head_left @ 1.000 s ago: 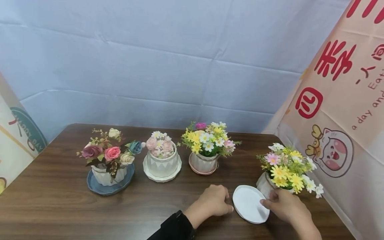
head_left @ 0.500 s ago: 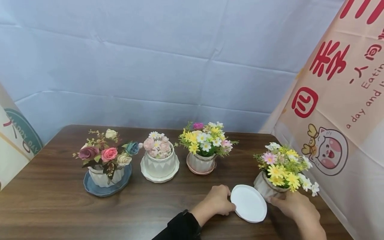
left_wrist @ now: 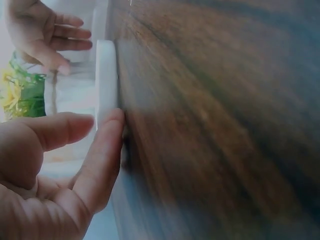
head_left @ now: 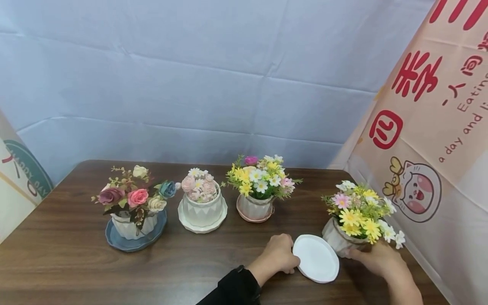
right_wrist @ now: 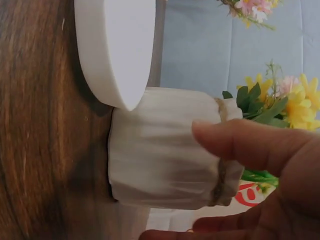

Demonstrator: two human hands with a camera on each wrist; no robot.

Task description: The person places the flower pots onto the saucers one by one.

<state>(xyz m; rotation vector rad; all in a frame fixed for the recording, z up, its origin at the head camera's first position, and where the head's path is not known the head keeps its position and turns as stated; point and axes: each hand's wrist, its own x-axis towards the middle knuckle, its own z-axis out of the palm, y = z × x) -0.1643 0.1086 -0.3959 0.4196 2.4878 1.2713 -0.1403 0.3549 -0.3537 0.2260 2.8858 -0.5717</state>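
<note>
My left hand (head_left: 277, 255) is at the left rim of a white saucer (head_left: 316, 259) on the wooden table. In the left wrist view its thumb and index finger (left_wrist: 102, 155) pinch the saucer's edge (left_wrist: 106, 75). Just right of the saucer stands a whitish ribbed flowerpot (head_left: 337, 239) with twine round its neck and yellow, white and pink flowers (head_left: 354, 218). My right hand (head_left: 377, 259) is at the pot's near right side. The right wrist view has its thumb (right_wrist: 225, 137) in front of the pot (right_wrist: 160, 155), the other fingers straight and spread from it.
Further back stand three more potted flower arrangements: roses on a blue saucer (head_left: 118, 243), pale pink blooms on a white scalloped saucer (head_left: 203, 229), and mixed daisies on a pinkish saucer (head_left: 254, 219). A pale cloth (head_left: 190, 84) hangs behind the table (head_left: 114, 279), with a printed cloth (head_left: 423, 127) at right.
My left hand has come up to the white saucer's rim and taken hold of it. My right hand has left the saucer's right edge and shifted right beside the pot.
</note>
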